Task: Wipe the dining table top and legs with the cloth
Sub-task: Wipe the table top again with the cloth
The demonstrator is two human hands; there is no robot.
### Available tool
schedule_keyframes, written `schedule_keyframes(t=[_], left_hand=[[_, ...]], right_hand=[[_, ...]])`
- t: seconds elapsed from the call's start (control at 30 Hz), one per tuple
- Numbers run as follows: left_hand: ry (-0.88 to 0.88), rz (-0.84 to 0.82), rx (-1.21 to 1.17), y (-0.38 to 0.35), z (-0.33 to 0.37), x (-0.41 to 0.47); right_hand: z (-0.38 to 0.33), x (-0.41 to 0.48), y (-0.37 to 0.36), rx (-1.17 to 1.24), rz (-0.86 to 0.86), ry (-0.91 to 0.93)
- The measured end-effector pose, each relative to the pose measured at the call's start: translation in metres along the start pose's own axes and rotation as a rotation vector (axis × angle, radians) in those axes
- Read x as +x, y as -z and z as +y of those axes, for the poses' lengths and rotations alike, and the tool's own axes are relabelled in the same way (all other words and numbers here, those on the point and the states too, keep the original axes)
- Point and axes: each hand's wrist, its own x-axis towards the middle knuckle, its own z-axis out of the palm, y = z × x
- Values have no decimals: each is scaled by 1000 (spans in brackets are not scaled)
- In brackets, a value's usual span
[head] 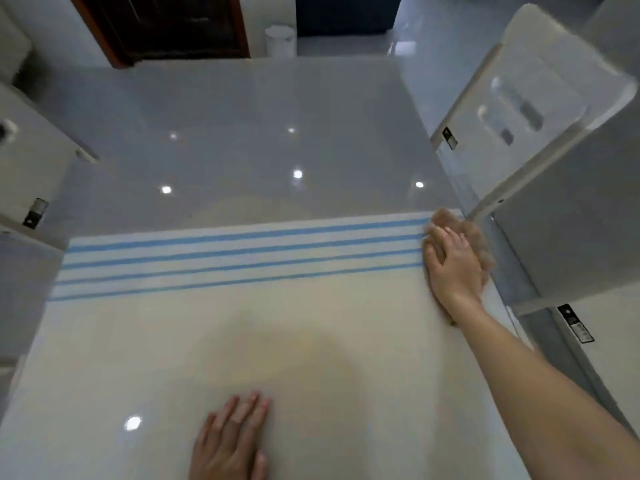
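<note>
Glossy pale bench (214,341) fills most of the view, w/ ceiling lights reflected in it as small bright spots. A band of blue stripes (242,252) runs L to R across the top, approx. halfway up the view.

Right grip (450,268) is at the bench's right edge, at the end of the stripes, arm reaching in from bottom right. It presses down on a brownish cloth (483,247). The fingers (437,237) lie fairly straight and close together on top, so released rather than clenched round it; the thumb isn't visible. The cloth bunches out past the fingertips and along the outer side of the hand, right on the bench edge. This area is motion-blurred, so the cloth's shape is unclear.

Left grip (230,441) rests flat on the near part of the top, below centre, palm down w/ fingers spread. It's released, holds nothing, and is well apart from the cloth.

Right side: white chair (540,133) tucked close against the bench edge, just beyond the right grip. Left side: another pale chair (31,161), partly cut off by the frame. Far end: small white bin (280,41) on the floor next to a dark wooden door (166,26).
</note>
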Motion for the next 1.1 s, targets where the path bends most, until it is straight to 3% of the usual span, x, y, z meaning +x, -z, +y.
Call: schedule_keyframes(t=[0.2,0.43,0.53,0.7,0.83,0.97,1.1], left_hand=[[-51,107,33,-7,-5,-3],[-33,115,149,-12,-6,-4],[-61,29,219,-16,-6,-7],[-105,93,446,-15,-22,-17],[-17,-4,271,-5,-8,-10],[-32,61,72,4,-9,-6],[-17,9,-47,5,-3,-7]], right_hand=[[-36,13,-19,-85,-97,115],[-211,-10,-102,1,-233,448],[-298,-39,-142,58,-327,575],[-389,-86,-175,71,-488,959],[-335,-87,-152,134,-528,1235],[-199,-49,-92,101,-389,868],[-47,-14,-19,40,-216,436]])
